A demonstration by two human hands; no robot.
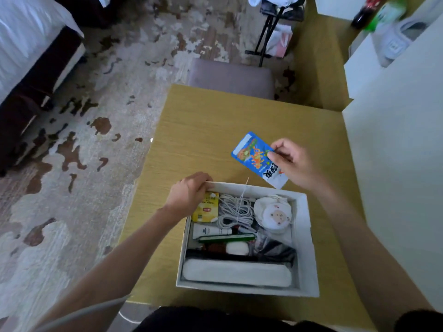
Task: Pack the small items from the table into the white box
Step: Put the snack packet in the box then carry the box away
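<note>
The place looked like a hotel bedroom — a white-sheeted bed, patterned carpet, a small wooden table and padded stool.

The white box stands open between the two forearms, its far left corner gripped by the left hand. Just below that hand lies a yellow tea packet, with a coiled white cable beside it and a round white pouch with a small printed figure nearer the right forearm. A white tube, a green pen-like stick and a long white case lie closer to the body. The right hand pinches a blue snack packet, tilted, above the table just beyond the box's far rim.
</note>
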